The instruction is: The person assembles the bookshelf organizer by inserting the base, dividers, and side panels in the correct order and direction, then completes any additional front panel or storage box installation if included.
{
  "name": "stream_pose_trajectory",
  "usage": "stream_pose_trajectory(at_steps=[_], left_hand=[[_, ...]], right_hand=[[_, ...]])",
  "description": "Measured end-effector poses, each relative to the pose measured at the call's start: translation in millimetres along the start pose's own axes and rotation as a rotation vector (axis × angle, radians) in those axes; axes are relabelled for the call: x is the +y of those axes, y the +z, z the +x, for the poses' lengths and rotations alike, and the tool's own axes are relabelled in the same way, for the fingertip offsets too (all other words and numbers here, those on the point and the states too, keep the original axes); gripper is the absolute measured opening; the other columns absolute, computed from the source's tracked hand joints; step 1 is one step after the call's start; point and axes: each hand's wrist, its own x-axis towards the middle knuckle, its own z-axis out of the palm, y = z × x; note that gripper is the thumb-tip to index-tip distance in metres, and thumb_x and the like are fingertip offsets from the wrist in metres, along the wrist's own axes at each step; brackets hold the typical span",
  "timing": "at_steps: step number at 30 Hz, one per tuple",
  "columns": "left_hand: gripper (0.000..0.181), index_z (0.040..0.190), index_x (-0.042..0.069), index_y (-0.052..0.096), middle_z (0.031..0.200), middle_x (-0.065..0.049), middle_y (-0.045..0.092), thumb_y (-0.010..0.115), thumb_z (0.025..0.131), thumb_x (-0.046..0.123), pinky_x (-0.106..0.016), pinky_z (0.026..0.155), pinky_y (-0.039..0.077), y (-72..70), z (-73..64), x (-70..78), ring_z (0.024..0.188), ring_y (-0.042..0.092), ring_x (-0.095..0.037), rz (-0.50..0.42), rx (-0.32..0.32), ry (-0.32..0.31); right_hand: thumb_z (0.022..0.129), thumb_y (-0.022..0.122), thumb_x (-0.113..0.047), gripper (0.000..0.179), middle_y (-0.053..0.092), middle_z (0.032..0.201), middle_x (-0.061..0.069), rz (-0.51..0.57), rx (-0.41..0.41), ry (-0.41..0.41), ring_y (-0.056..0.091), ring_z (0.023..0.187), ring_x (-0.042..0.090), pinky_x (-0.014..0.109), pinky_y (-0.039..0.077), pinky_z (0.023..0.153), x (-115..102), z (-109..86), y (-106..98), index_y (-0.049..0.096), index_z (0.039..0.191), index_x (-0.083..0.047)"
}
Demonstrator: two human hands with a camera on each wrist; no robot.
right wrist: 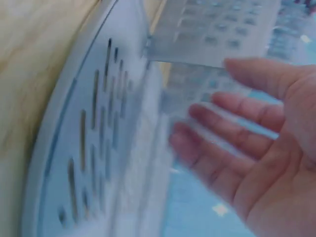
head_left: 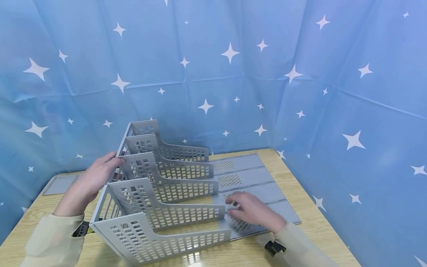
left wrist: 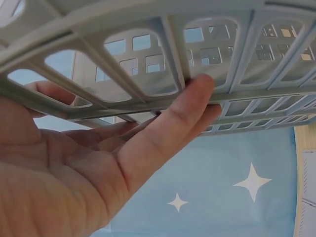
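Observation:
A grey plastic file rack (head_left: pixel 186 237) with several perforated, stepped dividers stands on the table, its slatted back toward the left. My left hand (head_left: pixel 100 170) grips that back near the middle. In the left wrist view, the slatted frame (left wrist: pixel 173 49) passes between the thumb and fingers of the left hand (left wrist: pixel 113 163). A flat grey panel (head_left: pixel 275 191) with groups of slanted slots adjoins the dividers' low ends at the right. Above its near part, my right hand (head_left: pixel 253 211) has loosely bent fingers and nothing between them. The slotted panel (right wrist: pixel 61 148) appears beside the right hand (right wrist: pixel 247 143), blurred.
A small flat grey piece (head_left: pixel 61 184) lies at the table's far left. The wood-grain table (head_left: pixel 317 230) meets a blue star-patterned curtain (head_left: pixel 213 74) at the back and right. Dark wrist straps show at both sleeves.

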Motion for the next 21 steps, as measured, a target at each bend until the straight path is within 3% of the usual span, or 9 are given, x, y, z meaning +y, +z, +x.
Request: stream_pose_trajectory(at_steps=[3, 6, 8, 21], left_hand=[[0.063, 0.163, -0.002, 0.015, 0.157, -0.039, 0.025, 0.028, 0.112, 0.033, -0.039, 0.076, 0.053, 1.5, 0.4, -1.8, 0.109, 0.058, -0.039, -0.019, 0.001, -0.002], [0.064, 0.164, -0.001, 0.013, 0.156, -0.039, 0.027, 0.028, 0.112, 0.033, -0.038, 0.076, 0.054, 3.3, 0.8, -3.2, 0.11, 0.058, -0.039, -0.025, 0.004, -0.003], [0.064, 0.164, 0.0, 0.012, 0.156, -0.038, 0.028, 0.029, 0.112, 0.033, -0.038, 0.077, 0.053, 3.4, 0.9, -3.3, 0.11, 0.058, -0.039, -0.02, 0.008, -0.004], [0.064, 0.164, -0.001, 0.013, 0.158, -0.038, 0.026, 0.027, 0.112, 0.033, -0.055, 0.095, 0.048, 0.1, 4.2, -2.2, 0.121, 0.054, -0.049, 0.008, 0.026, -0.002]], right_hand=[[0.101, 0.069, -0.016, 0.01, 0.065, 0.08, -0.004, -0.029, -0.012, -0.012, 0.058, 0.067, 0.005, 0.021, 0.05, 0.062, 5.6, 13.9, 8.8, 0.07, 0.094, -0.008], [0.102, 0.065, -0.014, 0.034, 0.038, 0.061, -0.01, -0.034, -0.039, 0.014, 0.033, 0.054, 0.002, 0.019, 0.032, 0.054, 8.2, 21.0, 14.7, 0.05, 0.072, -0.013], [0.103, 0.063, -0.013, 0.042, 0.03, 0.061, -0.011, -0.054, -0.024, 0.025, 0.028, 0.054, 0.001, 0.019, 0.028, 0.055, 10.1, 23.4, 15.6, 0.039, 0.069, -0.016], [0.104, 0.062, -0.018, 0.045, 0.029, 0.059, -0.011, -0.006, -0.038, 0.05, 0.026, 0.052, 0.002, 0.019, 0.027, 0.055, 17.7, 39.1, 12.3, 0.035, 0.068, -0.018]])
